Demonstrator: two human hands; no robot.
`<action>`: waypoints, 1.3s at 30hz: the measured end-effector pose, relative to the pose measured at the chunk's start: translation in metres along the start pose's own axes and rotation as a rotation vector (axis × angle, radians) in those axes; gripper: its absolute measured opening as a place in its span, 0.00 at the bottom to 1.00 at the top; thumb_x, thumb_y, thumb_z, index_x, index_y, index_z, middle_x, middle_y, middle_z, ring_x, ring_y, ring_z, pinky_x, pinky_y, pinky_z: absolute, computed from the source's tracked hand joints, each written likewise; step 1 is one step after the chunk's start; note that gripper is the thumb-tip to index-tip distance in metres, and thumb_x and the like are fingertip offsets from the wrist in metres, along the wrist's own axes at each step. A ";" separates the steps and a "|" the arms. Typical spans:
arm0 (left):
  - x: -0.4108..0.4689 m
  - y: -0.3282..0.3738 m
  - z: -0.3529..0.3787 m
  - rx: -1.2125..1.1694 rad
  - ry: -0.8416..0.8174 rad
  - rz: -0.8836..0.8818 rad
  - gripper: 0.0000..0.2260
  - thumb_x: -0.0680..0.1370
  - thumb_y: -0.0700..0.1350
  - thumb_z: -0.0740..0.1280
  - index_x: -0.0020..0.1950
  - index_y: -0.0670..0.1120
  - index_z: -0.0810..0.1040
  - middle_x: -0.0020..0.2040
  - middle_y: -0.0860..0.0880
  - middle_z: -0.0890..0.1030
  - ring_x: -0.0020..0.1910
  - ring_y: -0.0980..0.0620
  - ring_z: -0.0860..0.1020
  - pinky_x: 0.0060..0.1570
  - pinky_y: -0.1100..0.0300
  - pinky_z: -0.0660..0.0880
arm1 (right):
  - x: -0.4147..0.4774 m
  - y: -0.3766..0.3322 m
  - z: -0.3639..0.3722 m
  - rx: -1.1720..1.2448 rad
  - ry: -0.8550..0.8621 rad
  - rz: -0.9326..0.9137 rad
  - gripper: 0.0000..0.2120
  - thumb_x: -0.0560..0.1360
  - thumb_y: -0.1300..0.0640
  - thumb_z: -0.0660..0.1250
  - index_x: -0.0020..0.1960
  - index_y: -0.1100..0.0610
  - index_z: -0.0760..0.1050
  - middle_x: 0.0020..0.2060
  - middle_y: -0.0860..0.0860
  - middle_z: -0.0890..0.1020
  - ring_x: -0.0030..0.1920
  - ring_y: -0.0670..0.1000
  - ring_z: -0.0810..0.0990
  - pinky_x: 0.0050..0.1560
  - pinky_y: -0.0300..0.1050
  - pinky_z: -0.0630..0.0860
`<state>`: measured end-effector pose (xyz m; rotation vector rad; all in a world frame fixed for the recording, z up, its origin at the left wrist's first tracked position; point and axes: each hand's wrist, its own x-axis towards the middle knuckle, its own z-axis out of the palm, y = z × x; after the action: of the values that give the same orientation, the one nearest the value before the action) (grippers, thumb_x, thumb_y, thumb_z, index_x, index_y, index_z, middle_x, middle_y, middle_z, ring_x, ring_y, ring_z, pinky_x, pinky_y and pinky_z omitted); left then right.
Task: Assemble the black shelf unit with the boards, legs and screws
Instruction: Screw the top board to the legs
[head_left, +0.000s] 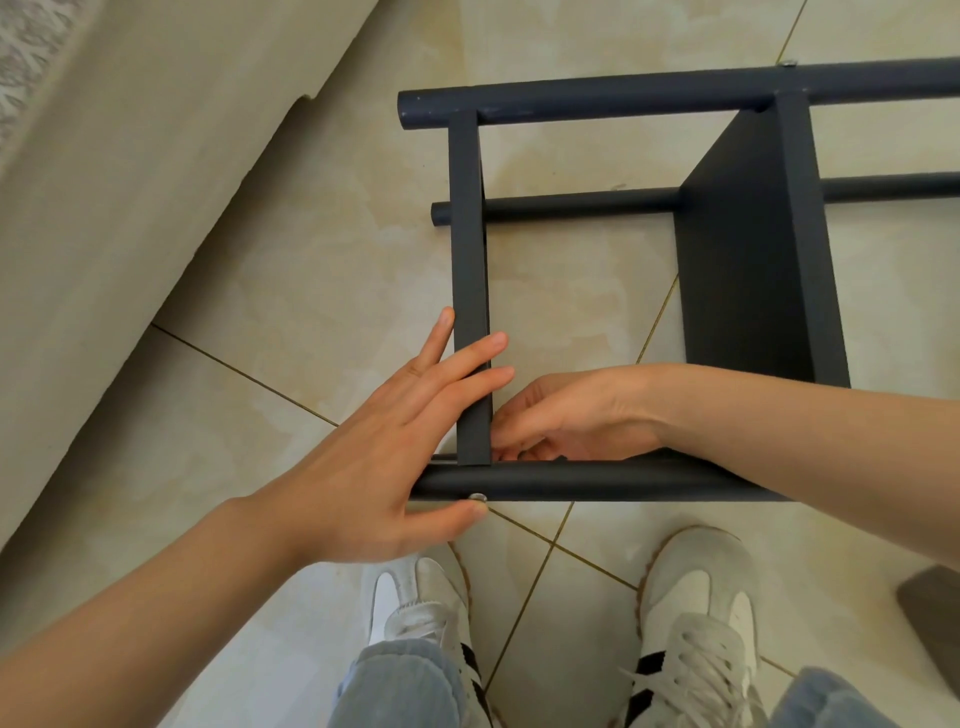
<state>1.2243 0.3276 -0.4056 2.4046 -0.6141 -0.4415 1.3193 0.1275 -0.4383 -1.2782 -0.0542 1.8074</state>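
The black shelf unit lies on its side on the tiled floor. Its end board (470, 249) stands on edge between a far leg (597, 98) and a near leg (571, 480). A second board (753, 249) stands to the right. My left hand (400, 447) rests flat, fingers spread, over the end board's near corner, thumb beside a silver screw head (477, 498) in the near leg. My right hand (566, 415) reaches inside the frame, fingers curled against the board's inner corner; what they hold is hidden.
A middle leg (561, 205) runs behind the boards. A beige fabric-covered edge (130, 208) fills the left side. My two white sneakers (696, 613) stand just in front of the near leg. A grey object (935, 618) sits at the right edge.
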 end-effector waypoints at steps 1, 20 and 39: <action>0.000 0.000 0.000 0.001 0.000 0.000 0.38 0.75 0.57 0.67 0.81 0.50 0.56 0.83 0.57 0.47 0.82 0.48 0.39 0.77 0.59 0.48 | 0.002 0.000 0.002 -0.009 -0.003 0.003 0.09 0.80 0.56 0.64 0.55 0.59 0.80 0.50 0.56 0.84 0.51 0.51 0.82 0.64 0.50 0.74; 0.000 -0.001 0.000 -0.011 0.001 0.006 0.38 0.75 0.56 0.68 0.81 0.50 0.57 0.83 0.58 0.48 0.82 0.48 0.39 0.78 0.63 0.46 | 0.002 -0.007 0.002 0.020 0.016 0.038 0.12 0.78 0.57 0.67 0.58 0.63 0.80 0.49 0.57 0.82 0.50 0.54 0.79 0.63 0.51 0.73; 0.000 -0.001 0.001 -0.028 0.004 0.005 0.38 0.75 0.57 0.68 0.81 0.51 0.56 0.83 0.58 0.48 0.82 0.48 0.39 0.78 0.64 0.46 | 0.002 -0.013 0.004 -0.032 0.038 0.064 0.13 0.78 0.59 0.68 0.60 0.64 0.79 0.46 0.57 0.81 0.46 0.53 0.79 0.57 0.50 0.75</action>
<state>1.2244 0.3279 -0.4066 2.3769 -0.6083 -0.4407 1.3247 0.1383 -0.4317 -1.3501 -0.0214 1.8423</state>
